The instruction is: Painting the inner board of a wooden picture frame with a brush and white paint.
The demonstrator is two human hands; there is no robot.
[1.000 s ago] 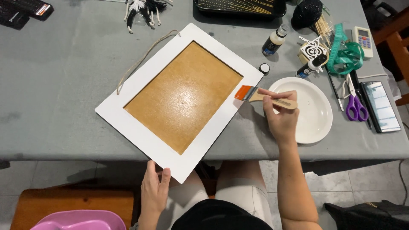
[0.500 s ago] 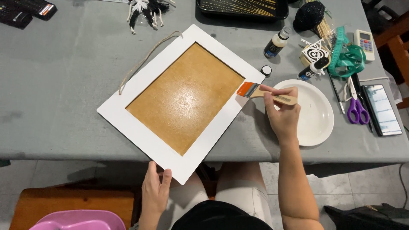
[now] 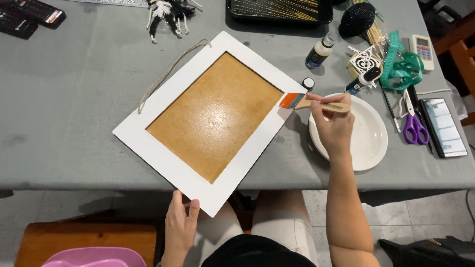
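Note:
A white-bordered board (image 3: 163,148) with a brown centre panel lies tilted on the grey table (image 3: 64,99); a twine loop hangs from its top edge. My right hand (image 3: 332,126) grips a wooden-handled flat brush (image 3: 316,104), whose orange bristles touch the board's right border. My left hand (image 3: 180,225) holds the board's near corner where it juts over the table edge. A white plate (image 3: 368,136) sits under and to the right of my right hand.
Small glue bottles (image 3: 320,52), a black cap (image 3: 308,82), purple scissors (image 3: 413,123), a phone (image 3: 445,127), green ribbon (image 3: 401,66), a remote (image 3: 424,49), a black tray of sticks (image 3: 279,10) and a wooden stool (image 3: 84,240) surround the work.
The brush has stayed at the board's right border with only slight shifts. My left hand keeps its hold on the near corner.

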